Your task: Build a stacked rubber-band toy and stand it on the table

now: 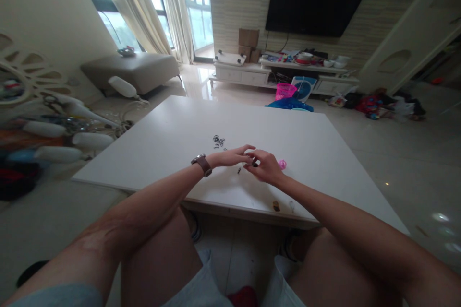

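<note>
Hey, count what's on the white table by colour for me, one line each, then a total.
Black: 3, a pile of small rings, a small piece below the left hand, a small bit in the right hand
Pink: 1, small thing
Brown: 1, small thing
Total: 5

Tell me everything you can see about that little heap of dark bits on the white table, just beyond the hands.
The heap of dark bits is a small loose cluster of tiny black pieces, seemingly thin loops or rings, though too small to identify. It lies flat on the white table, near the middle. Nothing touches it; the left hand is nearest, a little in front of it. One stray dark piece lies apart, below the hands.
</note>
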`<state>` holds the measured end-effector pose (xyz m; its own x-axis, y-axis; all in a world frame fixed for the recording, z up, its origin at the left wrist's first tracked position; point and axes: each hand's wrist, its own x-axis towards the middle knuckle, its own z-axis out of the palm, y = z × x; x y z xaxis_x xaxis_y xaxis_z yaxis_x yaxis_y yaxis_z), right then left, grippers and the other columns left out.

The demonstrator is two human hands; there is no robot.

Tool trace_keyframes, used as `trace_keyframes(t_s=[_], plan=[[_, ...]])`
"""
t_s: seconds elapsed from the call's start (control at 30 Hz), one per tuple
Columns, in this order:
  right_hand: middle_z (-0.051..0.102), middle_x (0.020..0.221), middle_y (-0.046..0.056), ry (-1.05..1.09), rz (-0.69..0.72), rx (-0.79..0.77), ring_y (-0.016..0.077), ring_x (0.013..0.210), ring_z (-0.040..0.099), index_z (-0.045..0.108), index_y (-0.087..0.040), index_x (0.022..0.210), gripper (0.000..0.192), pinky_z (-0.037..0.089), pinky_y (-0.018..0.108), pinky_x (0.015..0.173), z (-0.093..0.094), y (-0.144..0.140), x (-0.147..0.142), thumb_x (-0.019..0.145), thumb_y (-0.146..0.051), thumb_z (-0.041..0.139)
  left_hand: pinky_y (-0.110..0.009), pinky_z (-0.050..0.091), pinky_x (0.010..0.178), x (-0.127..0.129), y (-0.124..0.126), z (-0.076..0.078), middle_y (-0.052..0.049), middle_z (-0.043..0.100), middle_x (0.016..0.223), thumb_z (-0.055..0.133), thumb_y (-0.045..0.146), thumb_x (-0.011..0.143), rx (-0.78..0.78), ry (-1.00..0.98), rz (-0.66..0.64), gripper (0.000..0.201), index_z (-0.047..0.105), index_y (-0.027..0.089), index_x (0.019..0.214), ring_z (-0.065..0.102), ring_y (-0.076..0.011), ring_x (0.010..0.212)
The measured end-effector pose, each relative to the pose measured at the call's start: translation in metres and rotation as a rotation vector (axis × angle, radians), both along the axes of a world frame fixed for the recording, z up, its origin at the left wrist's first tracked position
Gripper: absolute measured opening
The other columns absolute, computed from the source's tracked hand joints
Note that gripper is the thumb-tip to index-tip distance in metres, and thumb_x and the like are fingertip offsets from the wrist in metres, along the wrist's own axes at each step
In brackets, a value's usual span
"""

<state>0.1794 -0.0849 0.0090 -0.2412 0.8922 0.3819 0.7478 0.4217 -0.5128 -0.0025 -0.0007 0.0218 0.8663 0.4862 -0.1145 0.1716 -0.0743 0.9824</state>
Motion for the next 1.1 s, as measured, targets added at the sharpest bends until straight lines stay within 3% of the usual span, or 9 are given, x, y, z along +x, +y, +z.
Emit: trace_keyframes(t_s=[0.23, 0.53, 0.67, 0.77, 0.93, 1.1], plan=[[0.075, 0.094, 0.002, 0.056, -0.068, -0.072, 0.0172, 0.077, 0.069, 0.070, -0.023, 0.106, 0.032, 0.053, 0.029, 0.077, -0.004, 0.008, 0.003, 0.077, -0.032, 0.077, -0.033, 0.048, 0.092, -0.005, 0.004, 0.012, -0.005, 0.075, 0.096, 0.065, 0.030, 0.085, 0.085, 0.043, 0.087, 0.058, 0.050, 0.016, 0.138, 0.070, -0.0190, 0.092], [0.075, 0.089, 0.002, 0.051, -0.109, -0.084, 0.0174, 0.076, 0.070, 0.071, -0.023, 0.102, 0.030, 0.053, 0.029, 0.076, -0.004, 0.009, 0.005, 0.076, -0.035, 0.079, -0.029, 0.050, 0.078, -0.009, 0.015, 0.008, -0.010, 0.077, 0.089, 0.070, 0.029, 0.081, 0.229, 0.000, 0.165, 0.046, 0.061, 0.013, 0.123, 0.071, -0.0199, 0.084], [0.075, 0.090, 0.002, 0.058, -0.133, -0.092, 0.0165, 0.073, 0.069, 0.071, -0.023, 0.103, 0.031, 0.053, 0.029, 0.074, -0.001, 0.009, 0.005, 0.075, -0.035, 0.078, -0.025, 0.047, 0.067, -0.013, 0.026, 0.004, -0.007, 0.076, 0.080, 0.065, 0.030, 0.082, 0.377, -0.023, 0.379, 0.028, 0.069, 0.013, 0.103, 0.067, -0.0158, 0.072], [0.074, 0.093, 0.003, 0.071, -0.169, -0.076, 0.0158, 0.073, 0.068, 0.069, -0.022, 0.104, 0.031, 0.053, 0.029, 0.074, -0.001, 0.011, 0.006, 0.075, -0.033, 0.078, -0.024, 0.045, 0.062, -0.017, 0.035, -0.008, -0.005, 0.073, 0.071, 0.064, 0.027, 0.078, 0.434, 0.058, 0.519, 0.018, 0.072, 0.013, 0.086, 0.063, -0.0143, 0.065], [0.074, 0.093, 0.003, 0.082, -0.216, -0.043, 0.0154, 0.074, 0.067, 0.068, -0.022, 0.101, 0.029, 0.052, 0.027, 0.071, -0.002, 0.015, 0.009, 0.075, -0.029, 0.077, -0.025, 0.042, 0.058, -0.015, 0.030, -0.038, -0.004, 0.071, 0.066, 0.072, 0.024, 0.067, 0.525, 0.441, 0.210, 0.011, 0.075, 0.015, 0.071, 0.061, -0.0149, 0.061], [0.074, 0.092, 0.002, 0.075, -0.214, -0.045, 0.0151, 0.072, 0.067, 0.068, -0.022, 0.100, 0.028, 0.051, 0.027, 0.070, -0.001, 0.015, 0.010, 0.074, -0.029, 0.078, -0.024, 0.042, 0.058, -0.001, 0.010, -0.054, -0.005, 0.073, 0.070, 0.075, 0.026, 0.067, 0.646, 0.601, 0.122, 0.014, 0.076, 0.015, 0.075, 0.063, -0.0157, 0.063]])
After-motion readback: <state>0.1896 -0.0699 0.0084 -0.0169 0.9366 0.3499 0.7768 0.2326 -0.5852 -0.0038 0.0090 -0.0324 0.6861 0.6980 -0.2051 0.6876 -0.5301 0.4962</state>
